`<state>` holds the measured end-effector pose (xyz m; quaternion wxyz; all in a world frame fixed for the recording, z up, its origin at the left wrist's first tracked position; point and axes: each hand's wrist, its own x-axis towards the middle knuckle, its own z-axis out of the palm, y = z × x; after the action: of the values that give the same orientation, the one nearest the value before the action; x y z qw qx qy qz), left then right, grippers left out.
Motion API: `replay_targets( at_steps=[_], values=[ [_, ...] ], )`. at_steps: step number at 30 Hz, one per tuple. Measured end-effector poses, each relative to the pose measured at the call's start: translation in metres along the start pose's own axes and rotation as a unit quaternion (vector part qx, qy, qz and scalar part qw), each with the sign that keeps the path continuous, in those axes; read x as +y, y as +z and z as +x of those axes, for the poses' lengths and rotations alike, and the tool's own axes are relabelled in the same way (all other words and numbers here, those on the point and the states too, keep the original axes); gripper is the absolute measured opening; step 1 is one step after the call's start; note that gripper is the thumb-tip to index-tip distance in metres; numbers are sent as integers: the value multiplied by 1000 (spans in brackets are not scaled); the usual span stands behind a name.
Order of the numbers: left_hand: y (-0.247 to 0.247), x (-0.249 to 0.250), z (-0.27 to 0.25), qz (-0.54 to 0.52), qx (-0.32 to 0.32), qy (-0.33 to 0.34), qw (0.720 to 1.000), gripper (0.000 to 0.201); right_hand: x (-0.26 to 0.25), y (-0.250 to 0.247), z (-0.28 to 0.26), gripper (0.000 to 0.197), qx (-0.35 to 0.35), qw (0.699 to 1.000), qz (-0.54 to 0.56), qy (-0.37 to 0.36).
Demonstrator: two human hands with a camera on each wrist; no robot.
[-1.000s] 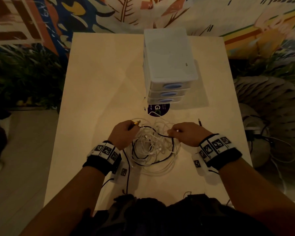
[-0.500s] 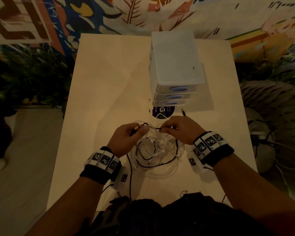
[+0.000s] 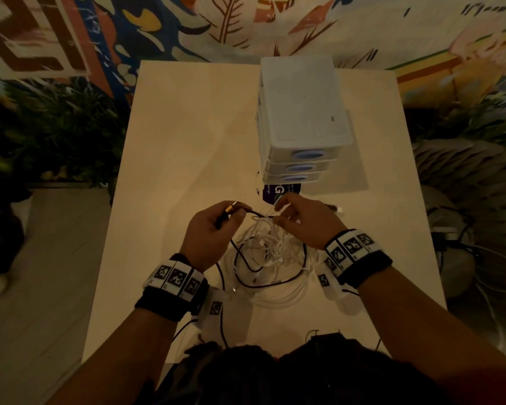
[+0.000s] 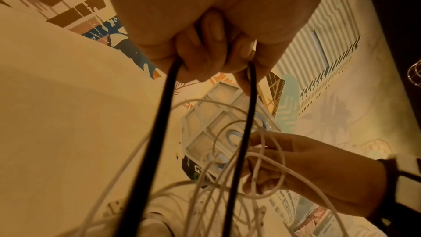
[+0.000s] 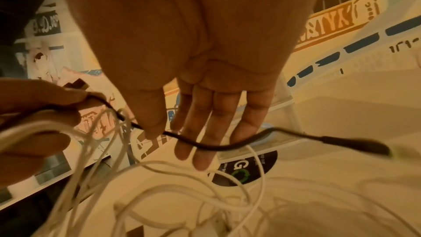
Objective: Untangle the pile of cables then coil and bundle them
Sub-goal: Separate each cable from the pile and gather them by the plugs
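A tangle of white cables [image 3: 272, 249] and a black cable [image 3: 240, 258] lies on the pale table [image 3: 187, 141]. My left hand [image 3: 231, 217] is raised over the pile and grips the black cable near its gold plug [image 3: 230, 208]; in the left wrist view its curled fingers [image 4: 212, 51] hold two black strands [image 4: 159, 114] that hang down. My right hand [image 3: 278, 213] is just to the right. Its thumb and forefinger [image 5: 164, 129] pinch the same black cable [image 5: 216, 147], the other fingers straight, and white loops [image 4: 262, 168] drape around it. The cable's other plug [image 5: 355, 143] sticks out to the right.
A stack of three white plastic boxes [image 3: 301, 112] stands just beyond my hands, with a dark round sticker [image 3: 270, 191] at its foot. A small connector [image 3: 338, 210] lies right of my right hand. Bare table stretches to the left and far left. Cables hang off the table's right side.
Both hands have risen off the pile and come closer together. The right hand moved left to the black cable, which is now stretched short between the two hands.
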<state>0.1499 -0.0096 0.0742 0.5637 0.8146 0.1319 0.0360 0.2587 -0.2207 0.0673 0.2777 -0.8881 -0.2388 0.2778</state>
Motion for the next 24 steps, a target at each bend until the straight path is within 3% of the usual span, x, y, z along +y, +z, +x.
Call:
replay_targets(
  at_steps=[5,7,9,13,24],
  values=[
    [-5,6,-4,7,40,-4,999,16,-8,11,-5,21,118,991,-10,-60],
    [-9,7,-5,6,42,2,999,16,-16,14,-10,37,173,979,9,-112],
    [-12,11,-7,-4,32,16,999,16,-28,18,-11,43,168,976,7,-135],
    [-12,17,-12,0,39,39,998,16,-35,26,3,29,127,981,-78,-123],
    [-33,15,-27,-21,124,20,992,16,-9,24,-2,24,260,947,-83,-168]
  ],
)
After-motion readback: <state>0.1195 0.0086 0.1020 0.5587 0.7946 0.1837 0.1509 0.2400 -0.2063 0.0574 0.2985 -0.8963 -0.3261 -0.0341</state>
